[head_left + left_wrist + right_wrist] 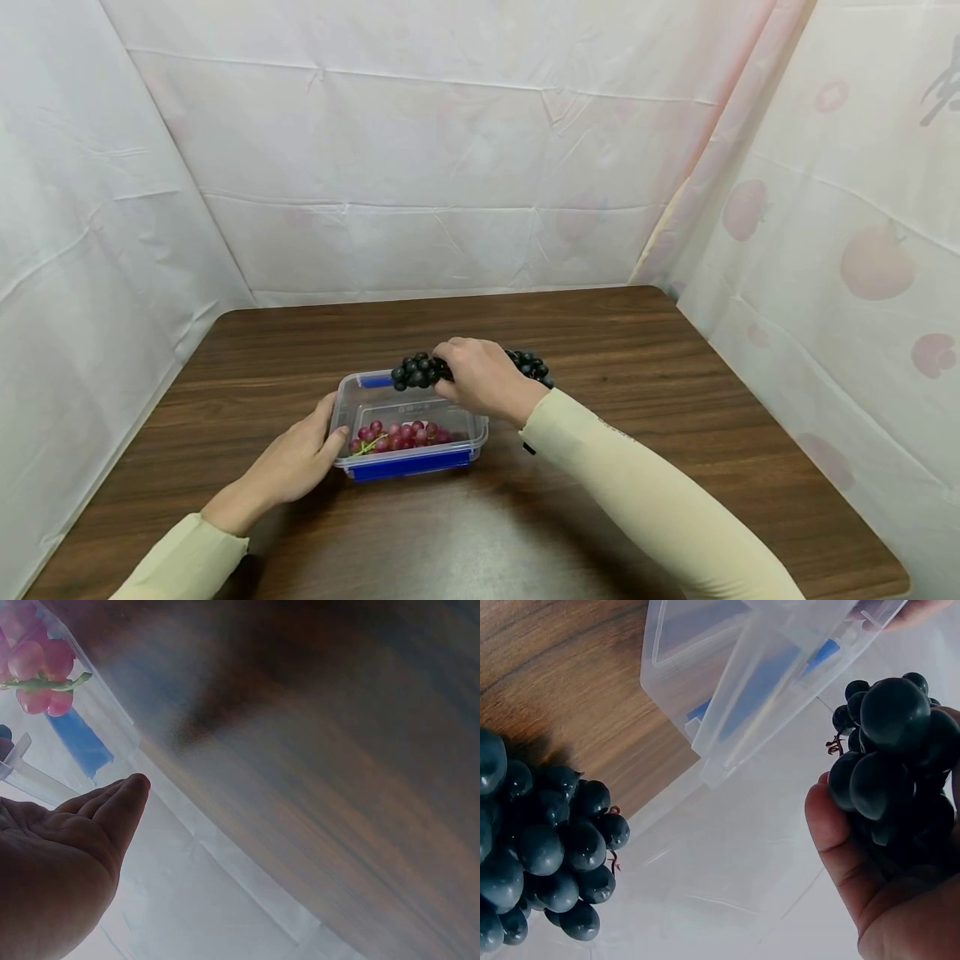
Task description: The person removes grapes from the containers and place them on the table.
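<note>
My right hand (483, 377) grips a bunch of black grapes (418, 372) over the back right of a clear plastic container (480, 437). In the right wrist view, the thumb and fingers curl round these grapes (889, 784). More black grapes (529, 365) show just beyond the hand, and in the right wrist view this cluster (540, 851) is at lower left. Inside the container, red grapes (405, 435) with a green stem lie along the front. My left hand (296, 450) rests at the container's left side, its fingers fairly straight and its thumb at the rim.
Blue clips (411, 465) are on the container's front and back sides. It stands on a dark wooden table (480, 533) with rounded corners. Pale sheets (450, 167) hang behind the table and along both sides.
</note>
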Available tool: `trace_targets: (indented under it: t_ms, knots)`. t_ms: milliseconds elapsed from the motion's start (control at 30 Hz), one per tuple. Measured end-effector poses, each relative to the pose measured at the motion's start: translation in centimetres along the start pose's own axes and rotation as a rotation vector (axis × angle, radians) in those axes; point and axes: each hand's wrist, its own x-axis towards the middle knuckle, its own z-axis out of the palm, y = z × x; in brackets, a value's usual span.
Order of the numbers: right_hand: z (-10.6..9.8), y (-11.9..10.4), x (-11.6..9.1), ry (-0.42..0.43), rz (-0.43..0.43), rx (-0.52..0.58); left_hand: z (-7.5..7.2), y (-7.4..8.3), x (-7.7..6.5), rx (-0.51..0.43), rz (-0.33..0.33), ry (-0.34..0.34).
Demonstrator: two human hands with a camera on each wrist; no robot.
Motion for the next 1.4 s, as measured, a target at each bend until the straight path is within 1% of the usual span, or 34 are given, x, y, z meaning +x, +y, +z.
trace_targets:
  t_ms: [267,500,1133,1400]
  knots:
    - [-0.5,0.1,-0.1,0.008,0.018,0.000,0.0,0.0,0.0,0.002,0.008,0.002]
    - [-1.1,0.3,-0.3,0.039,0.004,-0.001,0.0,0.0,0.0,-0.003,0.013,0.005]
    - [-1.6,1.2,-0.4,0.111,-0.006,0.004,0.0,0.0,0.0,0.007,-0.001,0.008]
    - [-1.8,1.4,-0.6,0.132,-0.006,-0.003,0.0,0.0,0.1,0.006,0.008,0.010]
